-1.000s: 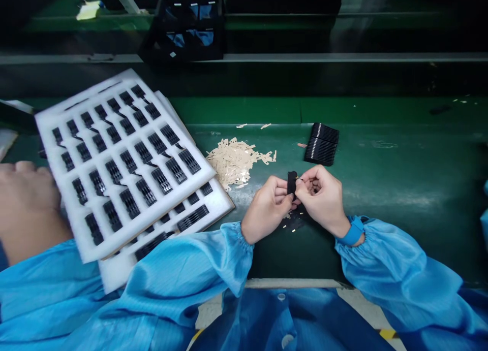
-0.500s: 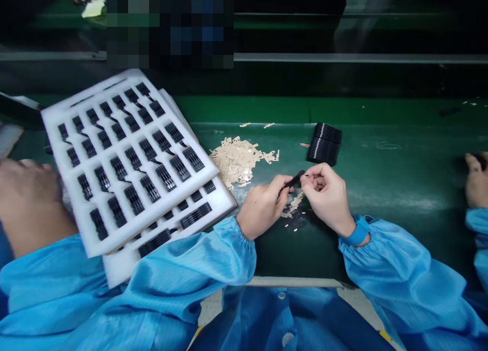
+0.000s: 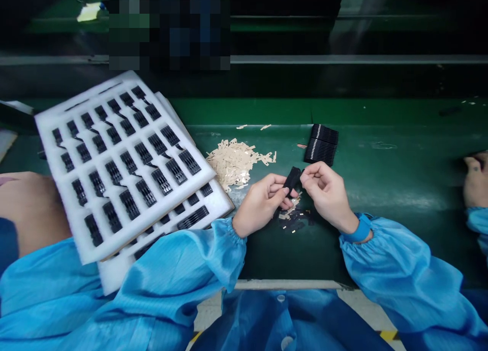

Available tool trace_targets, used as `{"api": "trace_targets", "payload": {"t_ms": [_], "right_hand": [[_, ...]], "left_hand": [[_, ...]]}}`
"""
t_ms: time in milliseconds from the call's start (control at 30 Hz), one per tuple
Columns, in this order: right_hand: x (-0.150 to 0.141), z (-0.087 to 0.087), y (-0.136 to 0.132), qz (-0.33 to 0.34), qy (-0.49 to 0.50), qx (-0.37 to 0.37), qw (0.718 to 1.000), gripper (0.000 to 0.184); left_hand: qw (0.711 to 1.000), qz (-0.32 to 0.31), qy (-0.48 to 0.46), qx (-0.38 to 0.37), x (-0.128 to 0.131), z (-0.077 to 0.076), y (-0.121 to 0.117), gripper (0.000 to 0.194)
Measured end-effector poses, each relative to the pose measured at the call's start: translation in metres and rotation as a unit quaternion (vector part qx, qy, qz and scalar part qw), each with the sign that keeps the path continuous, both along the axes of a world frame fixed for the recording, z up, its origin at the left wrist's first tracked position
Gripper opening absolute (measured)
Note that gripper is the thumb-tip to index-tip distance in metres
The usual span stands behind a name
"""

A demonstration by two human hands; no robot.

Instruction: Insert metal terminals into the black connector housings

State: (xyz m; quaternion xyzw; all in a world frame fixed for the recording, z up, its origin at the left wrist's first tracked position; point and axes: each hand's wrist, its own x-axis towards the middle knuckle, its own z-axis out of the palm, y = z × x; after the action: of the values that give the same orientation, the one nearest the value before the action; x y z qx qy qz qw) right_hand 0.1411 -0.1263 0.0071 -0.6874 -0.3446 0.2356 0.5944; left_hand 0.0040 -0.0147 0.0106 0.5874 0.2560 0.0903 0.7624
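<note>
My left hand [image 3: 261,203] is closed around a small flat black part [image 3: 293,179], held tilted between thumb and fingers. My right hand [image 3: 328,191] is pinched just right of the part's upper end; a tiny dark bit shows at its fingertips, too small to name. Beneath the hands lies a scatter of small black and cream pieces [image 3: 294,216]. Left of my left hand is a heap of cream-coloured flat slips [image 3: 232,160]. Beyond my right hand stands a block of stacked black parts [image 3: 322,144] with a pale stripe.
White foam trays [image 3: 89,253] with black parts in their slots lie stacked at an angle on the left. Other people's hands rest at the left edge [image 3: 32,209] and right edge [image 3: 475,183]. A raised green ledge [image 3: 247,109] runs behind the green worktop [image 3: 400,188].
The black part in my left hand has turned so its broad face shows. My right fingertips have come slightly away from it. A hand at the top left has left view.
</note>
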Motion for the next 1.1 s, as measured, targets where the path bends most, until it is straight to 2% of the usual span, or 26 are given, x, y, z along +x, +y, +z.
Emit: {"api": "trace_targets", "payload": {"t_ms": [67,167,300,400,567,700,900,1100], "right_hand": [[0.0009,0.0018,0.0006,0.005,0.026,0.005,1.000,0.023],[0.0047,0.0035,0.0005,0.048,0.083,0.011,0.995,0.028],[0.0077,0.0038,-0.0011,0.120,0.140,0.027,0.982,0.032],[0.0053,0.0032,-0.0021,0.136,0.146,0.036,0.979,0.032],[-0.0002,0.0004,-0.0015,0.098,0.094,0.033,0.990,0.032],[0.0014,0.0004,-0.0021,0.109,0.074,0.023,0.991,0.023],[0.0081,0.0056,-0.0058,0.023,-0.025,0.058,0.998,0.011],[0.0082,0.0007,-0.0074,0.016,-0.072,0.045,0.996,0.010]], "left_hand": [[1.000,-0.006,-0.006,0.000,-0.0010,0.0002,0.0006,0.026],[0.999,-0.021,-0.027,-0.024,-0.0023,0.0010,0.0027,0.031],[0.990,-0.053,-0.039,-0.125,-0.0034,0.0013,0.0053,0.034],[0.982,-0.062,-0.041,-0.172,-0.0035,0.0010,0.0053,0.036],[0.984,-0.049,-0.036,-0.166,-0.0034,-0.0014,0.0048,0.038],[0.983,-0.040,-0.033,-0.179,-0.0042,-0.0041,0.0069,0.038],[0.983,-0.038,-0.023,-0.178,-0.0040,-0.0021,0.0081,0.036],[0.984,-0.040,-0.016,-0.170,-0.0027,0.0016,0.0071,0.038]]}}
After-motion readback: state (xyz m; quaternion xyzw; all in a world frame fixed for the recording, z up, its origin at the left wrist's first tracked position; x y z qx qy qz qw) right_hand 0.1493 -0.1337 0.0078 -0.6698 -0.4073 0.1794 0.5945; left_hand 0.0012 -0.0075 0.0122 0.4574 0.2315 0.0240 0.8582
